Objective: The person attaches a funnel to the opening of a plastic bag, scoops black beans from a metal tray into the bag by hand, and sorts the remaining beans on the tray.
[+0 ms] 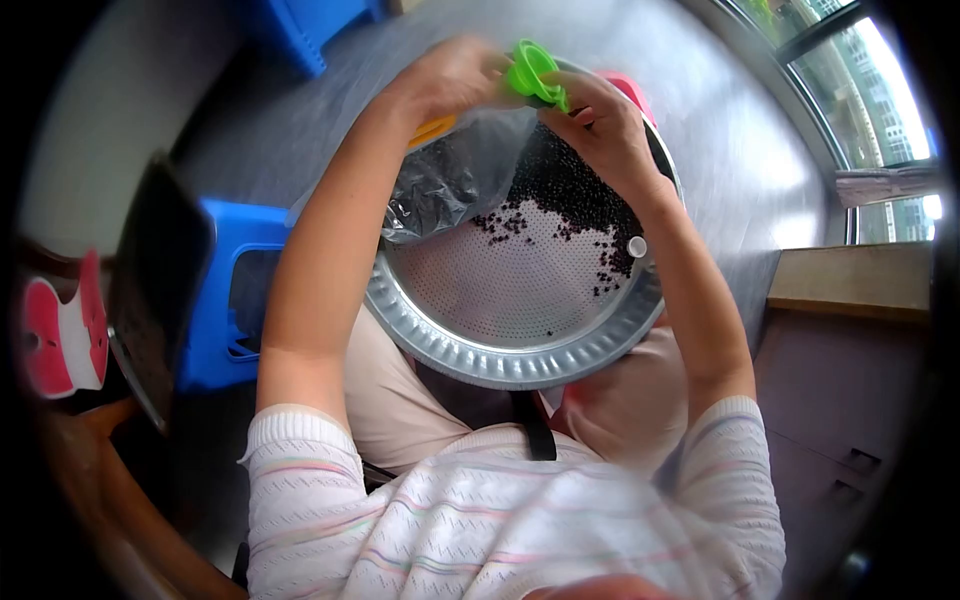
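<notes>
My left hand (462, 75) and my right hand (602, 125) meet over the far rim of a round, perforated metal tray (500, 285). Between them is a green funnel-like piece (531, 68), with the fingers of my right hand closed on its lower edge. The fingertips of my left hand are at its left side, partly hidden and blurred. A clear plastic bag (440, 180) hangs below my left hand and lies over the tray's left part. Small dark beads or beans (570, 185) are heaped at the tray's far right, with some scattered toward its middle.
A small white round object (637, 247) lies at the tray's right side. Blue stools (215, 350) stand at the left and far left. A red and white item (65, 340) is at the left edge. A cabinet (850, 400) and windows are on the right.
</notes>
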A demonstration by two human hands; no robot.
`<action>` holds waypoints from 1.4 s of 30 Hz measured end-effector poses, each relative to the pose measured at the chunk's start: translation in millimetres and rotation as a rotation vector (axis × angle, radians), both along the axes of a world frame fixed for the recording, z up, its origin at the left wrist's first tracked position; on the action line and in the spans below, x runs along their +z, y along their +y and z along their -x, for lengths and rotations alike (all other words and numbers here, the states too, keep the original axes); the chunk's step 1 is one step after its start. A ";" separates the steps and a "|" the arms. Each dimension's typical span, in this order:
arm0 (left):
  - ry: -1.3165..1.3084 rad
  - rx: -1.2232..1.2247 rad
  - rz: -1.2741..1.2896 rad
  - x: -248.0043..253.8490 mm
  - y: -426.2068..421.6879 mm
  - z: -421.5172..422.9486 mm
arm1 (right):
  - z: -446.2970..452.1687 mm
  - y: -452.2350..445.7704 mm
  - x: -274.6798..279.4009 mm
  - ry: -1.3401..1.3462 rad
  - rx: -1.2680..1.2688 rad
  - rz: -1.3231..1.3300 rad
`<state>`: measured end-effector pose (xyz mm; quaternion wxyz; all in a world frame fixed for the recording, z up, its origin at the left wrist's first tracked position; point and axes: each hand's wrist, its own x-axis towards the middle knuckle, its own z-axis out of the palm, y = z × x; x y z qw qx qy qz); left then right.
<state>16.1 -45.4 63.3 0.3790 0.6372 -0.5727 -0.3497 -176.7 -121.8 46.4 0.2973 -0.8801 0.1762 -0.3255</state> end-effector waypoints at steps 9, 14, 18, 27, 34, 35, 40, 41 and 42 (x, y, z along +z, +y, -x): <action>0.147 0.026 -0.037 -0.8 12.5 2.2 | 2.1 3.5 5.6 -0.057 0.013 -0.162; 0.306 -0.102 0.129 7.2 23.6 7.7 | -6.7 3.9 3.5 -0.022 -0.019 0.063; 0.423 -0.144 0.133 6.2 19.9 4.7 | -9.1 4.5 3.5 -0.044 -0.009 0.068; 0.372 -0.134 0.131 5.4 15.5 12.8 | -25.1 -22.5 19.2 -0.015 -0.091 -0.260; 0.194 -0.106 0.163 5.6 15.4 15.9 | -21.4 -11.7 47.4 0.158 -0.141 -0.569; 0.191 -0.114 0.173 6.2 15.1 16.9 | -20.8 -15.3 44.3 0.174 -0.146 -0.582; 0.106 -0.049 0.192 2.4 13.5 20.7 | -20.1 -19.3 46.9 0.196 -0.197 -0.676; 0.086 -0.035 0.193 2.2 13.7 21.7 | -20.3 -19.5 45.3 0.187 -0.170 -0.669; 0.070 -0.037 0.197 2.4 14.1 22.4 | -19.7 -19.3 42.3 0.176 -0.144 -0.662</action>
